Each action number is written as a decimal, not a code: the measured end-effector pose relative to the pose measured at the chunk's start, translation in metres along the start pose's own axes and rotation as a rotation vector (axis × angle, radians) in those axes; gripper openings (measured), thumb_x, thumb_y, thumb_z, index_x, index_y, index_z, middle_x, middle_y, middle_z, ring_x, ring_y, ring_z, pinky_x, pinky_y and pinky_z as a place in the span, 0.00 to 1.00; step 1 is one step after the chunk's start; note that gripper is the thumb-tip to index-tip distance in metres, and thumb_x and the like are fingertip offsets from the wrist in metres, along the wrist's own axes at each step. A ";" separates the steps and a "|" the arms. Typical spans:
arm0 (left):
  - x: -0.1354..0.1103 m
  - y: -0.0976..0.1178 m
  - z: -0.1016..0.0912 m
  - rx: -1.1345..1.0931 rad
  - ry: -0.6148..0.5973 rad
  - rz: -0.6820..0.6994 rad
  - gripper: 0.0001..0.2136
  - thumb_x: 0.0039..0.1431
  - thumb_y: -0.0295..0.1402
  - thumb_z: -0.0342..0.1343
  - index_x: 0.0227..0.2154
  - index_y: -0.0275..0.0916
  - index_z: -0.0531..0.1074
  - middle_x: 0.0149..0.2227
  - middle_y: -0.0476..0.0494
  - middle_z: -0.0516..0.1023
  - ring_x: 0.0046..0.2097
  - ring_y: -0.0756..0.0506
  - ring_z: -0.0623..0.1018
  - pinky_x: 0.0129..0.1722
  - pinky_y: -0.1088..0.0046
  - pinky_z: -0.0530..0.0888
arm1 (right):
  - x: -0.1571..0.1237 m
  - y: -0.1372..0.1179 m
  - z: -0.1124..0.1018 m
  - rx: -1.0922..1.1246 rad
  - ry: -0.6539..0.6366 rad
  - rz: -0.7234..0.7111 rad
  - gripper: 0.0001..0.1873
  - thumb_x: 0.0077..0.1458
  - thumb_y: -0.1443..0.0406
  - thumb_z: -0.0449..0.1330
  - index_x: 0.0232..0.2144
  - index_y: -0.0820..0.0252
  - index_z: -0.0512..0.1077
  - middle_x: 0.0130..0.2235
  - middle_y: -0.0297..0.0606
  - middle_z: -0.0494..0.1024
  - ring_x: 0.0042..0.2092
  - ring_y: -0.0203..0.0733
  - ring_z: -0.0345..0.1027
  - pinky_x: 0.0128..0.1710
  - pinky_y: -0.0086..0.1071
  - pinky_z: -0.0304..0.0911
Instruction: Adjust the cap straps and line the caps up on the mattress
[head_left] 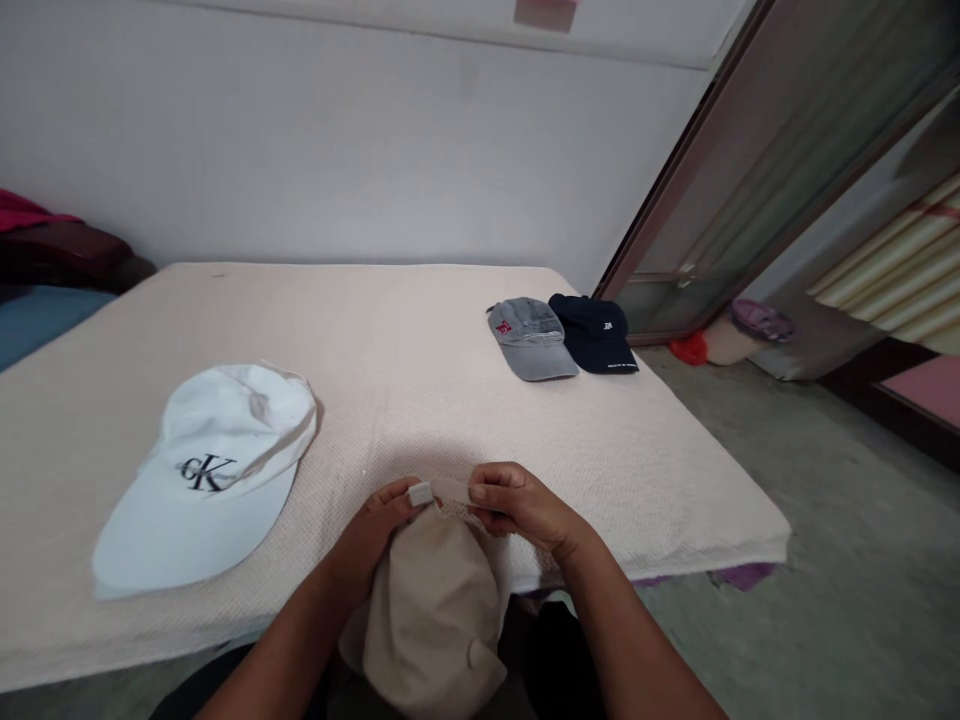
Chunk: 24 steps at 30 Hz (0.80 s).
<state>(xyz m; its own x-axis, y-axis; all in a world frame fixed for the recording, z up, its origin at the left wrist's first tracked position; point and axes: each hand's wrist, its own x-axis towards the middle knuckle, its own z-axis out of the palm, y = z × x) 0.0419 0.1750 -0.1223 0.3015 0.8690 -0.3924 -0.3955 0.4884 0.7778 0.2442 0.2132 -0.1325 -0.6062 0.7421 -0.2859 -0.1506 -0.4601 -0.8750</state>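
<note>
A beige cap (431, 610) hangs at the near edge of the bed, its back strap (451, 489) turned away from me. My left hand (382, 520) pinches the strap's left end beside a small pale tab or buckle. With thumb and fingers closed, my right hand (514, 505) grips the strap's right end. The strap runs across between both hands. To the left lies a white cap (225, 430) with black "CK" letters, its brim pointing toward me. Farther off on the right, a grey cap (529, 335) with a red mark rests against a dark navy cap (596, 330).
The bed (360, 340) has a cream textured cover and meets a white wall (337, 150). A glazed door or partition (712, 200) stands at the right. Grey floor (840, 560) shows beyond the bed's right edge. Dark red and blue items (60, 260) lie at the far left.
</note>
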 end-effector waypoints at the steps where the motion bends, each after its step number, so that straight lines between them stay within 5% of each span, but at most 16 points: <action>1: 0.000 0.000 0.000 0.007 0.003 -0.006 0.06 0.51 0.34 0.60 0.28 0.36 0.74 0.26 0.47 0.76 0.29 0.48 0.74 0.31 0.74 0.68 | 0.000 0.000 0.000 -0.018 0.003 0.004 0.13 0.49 0.59 0.63 0.23 0.63 0.67 0.22 0.29 0.63 0.20 0.27 0.50 0.18 0.25 0.43; 24: 0.003 -0.006 -0.002 -0.001 -0.010 -0.079 0.06 0.49 0.33 0.63 0.27 0.37 0.74 0.24 0.51 0.74 0.25 0.52 0.70 0.27 0.78 0.65 | 0.002 0.001 0.002 0.029 -0.047 0.018 0.12 0.48 0.60 0.63 0.23 0.62 0.67 0.19 0.27 0.61 0.19 0.27 0.48 0.18 0.25 0.40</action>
<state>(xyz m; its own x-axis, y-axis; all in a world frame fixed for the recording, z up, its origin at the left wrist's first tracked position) 0.0431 0.1752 -0.1294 0.3399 0.8271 -0.4476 -0.3711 0.5552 0.7443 0.2412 0.2132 -0.1334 -0.6446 0.7104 -0.2825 -0.1617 -0.4878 -0.8578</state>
